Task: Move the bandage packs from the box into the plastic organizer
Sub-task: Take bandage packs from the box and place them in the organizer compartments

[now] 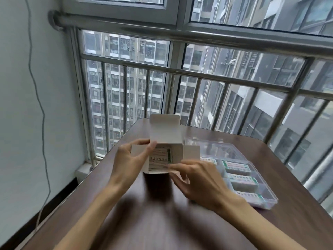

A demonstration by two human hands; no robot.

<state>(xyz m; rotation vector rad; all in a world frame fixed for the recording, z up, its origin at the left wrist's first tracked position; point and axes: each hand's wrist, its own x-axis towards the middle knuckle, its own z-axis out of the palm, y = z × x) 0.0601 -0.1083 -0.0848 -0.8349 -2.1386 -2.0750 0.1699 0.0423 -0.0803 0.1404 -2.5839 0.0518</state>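
Note:
A white cardboard box [165, 134] with its flaps open is held above the brown table [162, 222], its mouth turned toward me. Bandage packs [160, 158] with green print lie stacked inside it. My left hand [129, 163] grips the box's left side, thumb at the upper edge. My right hand [196, 179] is at the box's lower right, its fingertips pinching the edge of the packs at the opening. To the right lies the clear plastic organizer [266, 201], lid open, with several bandage packs [237, 167] stacked in its compartments.
The table stands against a metal railing [207, 76] and tall windows. A white wall with a hanging cable [41, 109] is on the left. The organizer's raised clear lid [207, 147] sits behind its compartments.

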